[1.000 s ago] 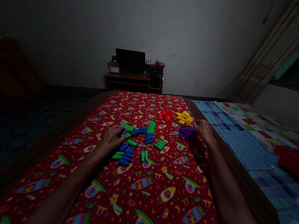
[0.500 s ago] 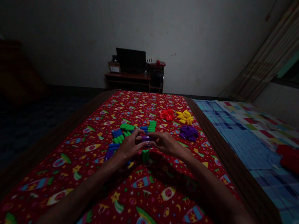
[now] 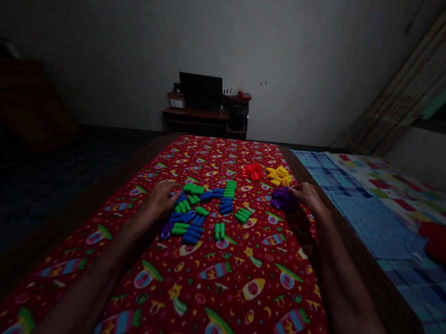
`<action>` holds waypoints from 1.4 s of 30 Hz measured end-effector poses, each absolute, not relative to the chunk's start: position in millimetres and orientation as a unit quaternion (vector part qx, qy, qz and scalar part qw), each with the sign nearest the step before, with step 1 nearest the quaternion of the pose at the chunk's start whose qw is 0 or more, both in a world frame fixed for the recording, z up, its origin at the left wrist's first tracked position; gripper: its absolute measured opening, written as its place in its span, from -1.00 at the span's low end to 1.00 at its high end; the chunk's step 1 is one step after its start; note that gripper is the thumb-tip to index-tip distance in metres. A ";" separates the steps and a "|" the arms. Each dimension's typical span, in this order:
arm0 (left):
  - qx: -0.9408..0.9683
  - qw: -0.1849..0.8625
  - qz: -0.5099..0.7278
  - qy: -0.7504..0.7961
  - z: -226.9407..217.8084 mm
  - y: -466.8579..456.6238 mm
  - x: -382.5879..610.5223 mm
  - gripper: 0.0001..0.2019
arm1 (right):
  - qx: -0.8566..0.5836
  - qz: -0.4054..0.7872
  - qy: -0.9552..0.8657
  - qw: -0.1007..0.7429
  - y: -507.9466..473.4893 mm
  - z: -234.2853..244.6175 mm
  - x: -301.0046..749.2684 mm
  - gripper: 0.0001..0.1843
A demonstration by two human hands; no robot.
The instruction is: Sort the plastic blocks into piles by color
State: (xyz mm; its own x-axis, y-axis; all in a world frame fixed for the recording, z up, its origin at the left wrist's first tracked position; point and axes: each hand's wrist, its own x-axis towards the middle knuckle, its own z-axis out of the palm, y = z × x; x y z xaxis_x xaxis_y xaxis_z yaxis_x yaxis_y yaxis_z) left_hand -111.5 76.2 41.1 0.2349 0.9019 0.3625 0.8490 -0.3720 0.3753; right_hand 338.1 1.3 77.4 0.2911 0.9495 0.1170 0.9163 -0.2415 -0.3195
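Observation:
Small plastic pegs lie on a red rocket-print cloth [image 3: 236, 291]. A mixed patch of blue and green pegs [image 3: 200, 211] fills the middle, with one purple peg [image 3: 166, 230] at its near left edge. My left hand [image 3: 158, 203] rests on the left side of this patch, fingers curled loosely over the pegs; whether it holds one is hidden. My right hand [image 3: 308, 194] reaches to the purple peg pile [image 3: 284, 198] at the right, fingertips touching it. Red pegs [image 3: 254, 172] and yellow pegs [image 3: 280, 175] sit in separate piles just beyond.
The cloth covers a long wooden-edged surface [image 3: 372, 281]. A blue checked sheet [image 3: 377, 215] lies to the right with a red object [image 3: 443, 246] on it. A low desk with a dark screen [image 3: 206, 106] stands against the far wall. Dark floor lies to the left.
Half a second ago both hands met at the middle over a purple peg. Now they have parted: the right hand went to the purple pile, the left back to the blue and green pegs.

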 end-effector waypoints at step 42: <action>0.734 0.353 0.347 0.465 61.9 -22.3 -40.7 -0.56 | -0.447 0.140 -0.834 0.292 -34.5 81.1 184.9 -0.78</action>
State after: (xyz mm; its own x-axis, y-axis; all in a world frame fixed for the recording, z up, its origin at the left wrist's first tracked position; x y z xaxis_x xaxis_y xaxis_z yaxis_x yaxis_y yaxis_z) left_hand -40.7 -22.3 61.9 0.3264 0.9279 0.1804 0.4386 -0.3177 0.8406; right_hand 184.9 -34.5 81.1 -0.4296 0.8278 0.3608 0.6640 0.5603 -0.4951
